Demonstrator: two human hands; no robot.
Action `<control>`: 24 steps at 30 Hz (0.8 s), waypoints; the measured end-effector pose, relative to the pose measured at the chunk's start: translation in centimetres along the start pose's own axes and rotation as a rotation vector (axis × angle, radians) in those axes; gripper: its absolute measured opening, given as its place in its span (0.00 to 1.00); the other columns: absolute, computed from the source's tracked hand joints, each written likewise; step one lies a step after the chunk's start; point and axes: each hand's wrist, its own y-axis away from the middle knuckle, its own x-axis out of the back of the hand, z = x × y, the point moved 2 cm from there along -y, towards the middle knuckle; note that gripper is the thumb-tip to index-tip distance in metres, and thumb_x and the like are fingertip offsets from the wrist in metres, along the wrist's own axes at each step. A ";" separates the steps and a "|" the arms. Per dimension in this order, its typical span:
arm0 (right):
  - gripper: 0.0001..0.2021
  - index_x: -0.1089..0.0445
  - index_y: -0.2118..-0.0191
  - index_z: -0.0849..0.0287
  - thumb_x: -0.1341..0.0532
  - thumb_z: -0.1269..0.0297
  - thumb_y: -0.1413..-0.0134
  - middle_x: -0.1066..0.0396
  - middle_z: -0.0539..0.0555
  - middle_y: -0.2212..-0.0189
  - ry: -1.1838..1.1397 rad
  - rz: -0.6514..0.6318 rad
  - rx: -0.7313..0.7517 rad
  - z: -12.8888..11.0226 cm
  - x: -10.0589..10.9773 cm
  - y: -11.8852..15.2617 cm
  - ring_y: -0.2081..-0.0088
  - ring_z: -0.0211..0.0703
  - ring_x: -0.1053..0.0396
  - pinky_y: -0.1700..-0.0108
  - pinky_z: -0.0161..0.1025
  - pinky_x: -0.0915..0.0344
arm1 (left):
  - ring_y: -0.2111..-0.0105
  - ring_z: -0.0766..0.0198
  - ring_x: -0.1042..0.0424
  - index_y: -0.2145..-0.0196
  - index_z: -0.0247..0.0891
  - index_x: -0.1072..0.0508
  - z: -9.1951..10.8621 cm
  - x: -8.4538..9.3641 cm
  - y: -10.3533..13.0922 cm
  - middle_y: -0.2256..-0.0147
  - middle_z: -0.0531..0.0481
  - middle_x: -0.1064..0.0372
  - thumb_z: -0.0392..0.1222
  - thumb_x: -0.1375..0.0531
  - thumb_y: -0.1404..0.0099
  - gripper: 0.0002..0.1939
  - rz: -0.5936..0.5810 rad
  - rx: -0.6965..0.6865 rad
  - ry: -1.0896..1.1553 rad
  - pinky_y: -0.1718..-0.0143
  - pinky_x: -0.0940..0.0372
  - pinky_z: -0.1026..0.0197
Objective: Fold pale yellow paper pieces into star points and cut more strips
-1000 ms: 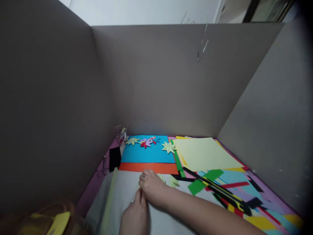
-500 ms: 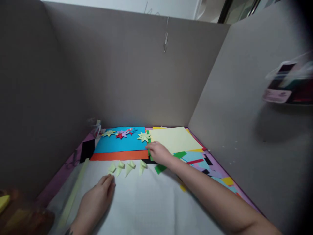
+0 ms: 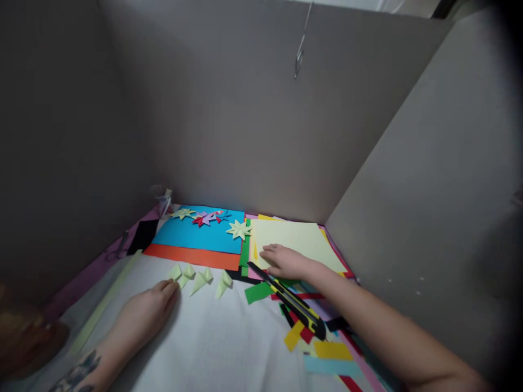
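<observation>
My left hand [image 3: 149, 309] rests on the white cloth, its fingers closed together at the leftmost folded pale-yellow paper piece [image 3: 176, 272]. Several similar folded pieces [image 3: 201, 280] lie in a row to its right. Over the stack of coloured paper, my right hand [image 3: 289, 262] is open with fingers stretched out, by the left part of a pale-yellow sheet [image 3: 298, 234]. A black-and-yellow utility knife [image 3: 294, 302] lies just below that hand, on paper strips. A pale eight-pointed paper star [image 3: 239, 230] sits left of the hand at the blue sheet's edge.
More paper stars [image 3: 203, 219] lie on the blue sheet [image 3: 196, 237], above an orange strip [image 3: 192, 256]. Colourful offcuts [image 3: 333, 351] are scattered at the right. Scissors [image 3: 117, 249] lie at the left edge. Grey walls [image 3: 245, 120] enclose three sides. A blurred brownish shape fills the lower left.
My right hand has moved from beside the pale star onto the paper stack, and its fingers have spread. The utility knife now shows below it. The view has tilted; my left hand stays by the same piece.
</observation>
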 end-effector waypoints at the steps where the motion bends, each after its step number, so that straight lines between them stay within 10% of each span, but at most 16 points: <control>1: 0.13 0.31 0.55 0.62 0.45 0.63 0.44 0.31 0.61 0.57 0.011 0.015 0.004 -0.2 0.0 0.0 0.53 0.48 0.35 0.50 0.42 0.43 | 0.64 0.56 0.26 0.57 0.39 0.27 0.2 -0.1 0.0 0.55 0.42 0.29 0.44 0.56 0.33 0.20 -0.017 -0.012 -0.038 0.63 0.35 0.59; 12: 0.07 0.29 0.64 0.59 0.44 0.65 0.45 0.29 0.55 0.65 -0.125 0.248 -0.157 -0.7 -1.6 0.8 0.59 0.45 0.34 0.54 0.40 0.40 | 0.65 0.50 0.25 0.50 0.37 0.33 0.6 -0.5 0.6 0.51 0.37 0.31 0.45 0.58 0.32 0.21 -0.019 -0.014 -0.172 0.68 0.34 0.54; 24: 0.10 0.30 0.67 0.62 0.48 0.69 0.42 0.30 0.56 0.67 0.053 0.215 -0.225 -3.3 -0.8 0.5 0.62 0.42 0.35 0.56 0.36 0.43 | 0.62 0.52 0.26 0.39 0.38 0.45 0.1 -0.7 2.0 0.38 0.44 0.51 0.42 0.59 0.32 0.26 0.000 -0.077 -0.220 0.67 0.33 0.53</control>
